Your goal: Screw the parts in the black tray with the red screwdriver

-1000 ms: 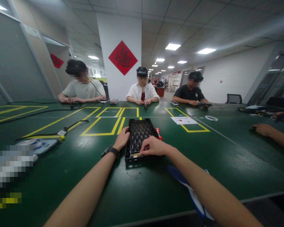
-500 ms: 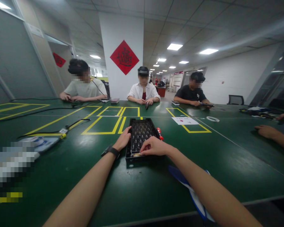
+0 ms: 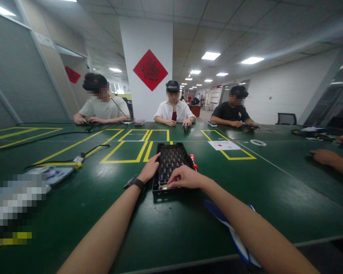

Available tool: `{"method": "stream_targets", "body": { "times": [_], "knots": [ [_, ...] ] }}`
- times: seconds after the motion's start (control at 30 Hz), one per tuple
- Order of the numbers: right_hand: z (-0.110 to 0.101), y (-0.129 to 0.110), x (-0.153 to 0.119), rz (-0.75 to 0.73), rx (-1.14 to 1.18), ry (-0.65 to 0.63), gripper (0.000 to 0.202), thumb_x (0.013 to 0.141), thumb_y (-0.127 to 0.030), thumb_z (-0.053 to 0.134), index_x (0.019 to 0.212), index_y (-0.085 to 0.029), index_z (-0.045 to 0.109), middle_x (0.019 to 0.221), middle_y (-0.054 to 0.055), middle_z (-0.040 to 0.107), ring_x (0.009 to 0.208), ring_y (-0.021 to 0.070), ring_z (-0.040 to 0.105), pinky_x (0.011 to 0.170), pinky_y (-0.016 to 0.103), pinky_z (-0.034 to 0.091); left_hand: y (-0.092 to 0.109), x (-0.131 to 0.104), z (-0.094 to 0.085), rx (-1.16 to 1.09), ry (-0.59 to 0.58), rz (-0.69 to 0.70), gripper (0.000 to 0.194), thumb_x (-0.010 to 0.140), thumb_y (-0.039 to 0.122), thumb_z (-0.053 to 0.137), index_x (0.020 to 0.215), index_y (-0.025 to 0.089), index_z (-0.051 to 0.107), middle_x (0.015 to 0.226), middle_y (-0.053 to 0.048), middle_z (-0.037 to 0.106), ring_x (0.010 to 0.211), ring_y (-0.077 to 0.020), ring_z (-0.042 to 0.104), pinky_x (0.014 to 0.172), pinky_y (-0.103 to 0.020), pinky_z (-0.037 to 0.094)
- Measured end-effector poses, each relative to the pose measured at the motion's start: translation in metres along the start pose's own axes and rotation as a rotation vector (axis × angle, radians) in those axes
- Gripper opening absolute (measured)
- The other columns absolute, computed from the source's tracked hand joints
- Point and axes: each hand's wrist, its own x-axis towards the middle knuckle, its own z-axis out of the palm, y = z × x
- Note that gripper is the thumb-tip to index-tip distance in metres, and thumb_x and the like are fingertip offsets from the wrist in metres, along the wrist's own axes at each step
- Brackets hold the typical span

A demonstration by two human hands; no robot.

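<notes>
A black rectangular plastic case (image 3: 173, 163) lies open in front of me, its floor covered with rows of small shiny bumps. At its left wall is my left hand (image 3: 150, 168), fingers closed over the rim. My right hand (image 3: 185, 177) reaches in over the near right part, thumb and fingertips pinched together. Right under those fingertips, at the near end, is a small yellowish piece (image 3: 165, 187); whether they hold it or only touch it, I cannot tell. A screwdriver with a red handle (image 3: 193, 161) lies against the case's right side, partly hidden.
A blue-and-white flat object (image 3: 240, 243) lies under my right forearm. Cables and a bagged item (image 3: 53, 172) are on the left. Yellow tape marks the green table (image 3: 165, 236). A paper sheet (image 3: 224, 145) and white ring (image 3: 258, 142) lie right; several people sit around.
My hands stay almost in place at the case. The person across has shifted a dark tool slightly to the right.
</notes>
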Motion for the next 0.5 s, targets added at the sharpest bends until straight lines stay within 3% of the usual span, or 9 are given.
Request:
{"method": "stream_targets", "body": {
  "times": [0.27,0.5],
  "knots": [
    [0.0005,0.0050,-0.0005,0.007,0.015,-0.009,0.029,0.072,-0.035,0.063,0.086,-0.012,0.071,0.075,0.006,0.068,0.065,0.0111,0.059,0.060,0.019,0.043,-0.0011,0.0028,-0.0004,0.071,-0.029,0.023,0.061,0.069,0.015,0.035,0.130,0.009,0.040,0.136,-0.008,0.040,0.126,-0.0189,0.034,0.109,-0.034,0.022],
    [0.0002,0.0052,-0.0004,0.033,0.056,-0.011,0.031,0.069,-0.037,0.065,0.087,-0.011,0.070,0.075,0.006,0.067,0.064,0.0105,0.058,0.058,0.018,0.043,0.0045,0.0013,-0.0027,0.162,-0.065,0.030,0.052,0.072,0.016,0.031,0.120,0.010,0.052,0.126,-0.010,0.050,0.121,-0.0193,0.039,0.107,-0.036,0.024]
  ]
}}
